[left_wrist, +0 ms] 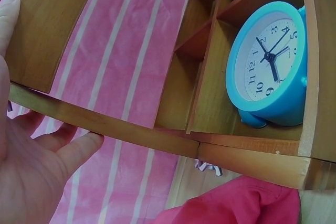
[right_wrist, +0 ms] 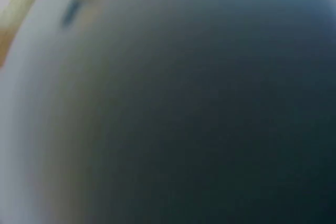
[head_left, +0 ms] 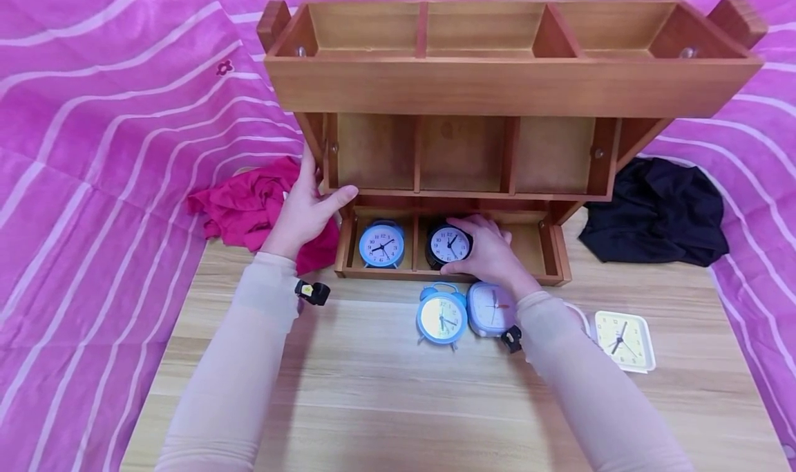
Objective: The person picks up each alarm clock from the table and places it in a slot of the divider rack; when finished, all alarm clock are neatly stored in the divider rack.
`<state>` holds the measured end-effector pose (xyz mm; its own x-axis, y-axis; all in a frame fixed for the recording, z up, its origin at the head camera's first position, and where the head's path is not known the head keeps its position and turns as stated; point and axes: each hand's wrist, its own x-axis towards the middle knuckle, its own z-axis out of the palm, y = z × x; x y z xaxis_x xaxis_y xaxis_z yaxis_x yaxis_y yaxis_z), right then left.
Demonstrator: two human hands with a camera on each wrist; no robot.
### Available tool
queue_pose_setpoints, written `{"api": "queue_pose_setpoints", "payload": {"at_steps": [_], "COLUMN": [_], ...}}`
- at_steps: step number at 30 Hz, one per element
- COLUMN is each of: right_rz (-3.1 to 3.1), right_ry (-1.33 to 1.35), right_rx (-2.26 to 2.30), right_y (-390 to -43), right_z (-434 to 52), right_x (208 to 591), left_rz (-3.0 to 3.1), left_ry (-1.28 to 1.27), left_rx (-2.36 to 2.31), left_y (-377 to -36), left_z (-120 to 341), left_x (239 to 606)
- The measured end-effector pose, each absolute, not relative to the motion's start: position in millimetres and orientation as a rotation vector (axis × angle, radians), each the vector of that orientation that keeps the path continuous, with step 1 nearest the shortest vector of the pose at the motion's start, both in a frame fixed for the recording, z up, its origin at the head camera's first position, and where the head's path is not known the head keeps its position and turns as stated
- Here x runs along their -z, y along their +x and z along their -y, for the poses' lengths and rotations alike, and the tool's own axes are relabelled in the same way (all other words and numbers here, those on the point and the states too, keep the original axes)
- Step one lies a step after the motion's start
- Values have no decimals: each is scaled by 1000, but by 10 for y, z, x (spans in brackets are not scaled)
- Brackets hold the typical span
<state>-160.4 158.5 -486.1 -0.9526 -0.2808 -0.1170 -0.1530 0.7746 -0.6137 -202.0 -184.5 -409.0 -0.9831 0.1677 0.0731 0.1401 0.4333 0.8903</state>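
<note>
A wooden tiered shelf [head_left: 510, 88] with compartments stands on the table. My left hand [head_left: 305, 206] grips its left side, thumb in front and fingers behind the side piece [left_wrist: 121, 125]. In the bottom tier's middle compartment, my right hand [head_left: 491, 251] holds a black alarm clock [head_left: 449, 245] between thumb and fingers. A blue alarm clock [head_left: 381, 244] stands in the compartment to its left, also large in the left wrist view [left_wrist: 268, 59]. The right wrist view is dark and blurred; the hand's hold cannot be made out there.
In front of the shelf lie a light blue twin-bell clock [head_left: 441, 317], a lavender clock [head_left: 490, 309] and a cream square clock [head_left: 624, 341]. A white rounded thing [head_left: 578, 315] is partly behind the right forearm. Pink cloth [head_left: 249, 206] and black cloth [head_left: 653, 209] flank the shelf.
</note>
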Motion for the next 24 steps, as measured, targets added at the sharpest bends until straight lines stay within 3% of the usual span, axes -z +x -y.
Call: {"api": "queue_pose_setpoints", "payload": {"at_steps": [24], "right_rz": [-2792], "right_ry": [-252], "right_rx": [861], "right_y": [-1545], "right_z": [-1500], "right_x": [4926], "left_rz": [-2627], "left_ry": [276], "left_rx": [-1643], "left_y": [-2012], "left_z": [1833], "left_x": [4072]}}
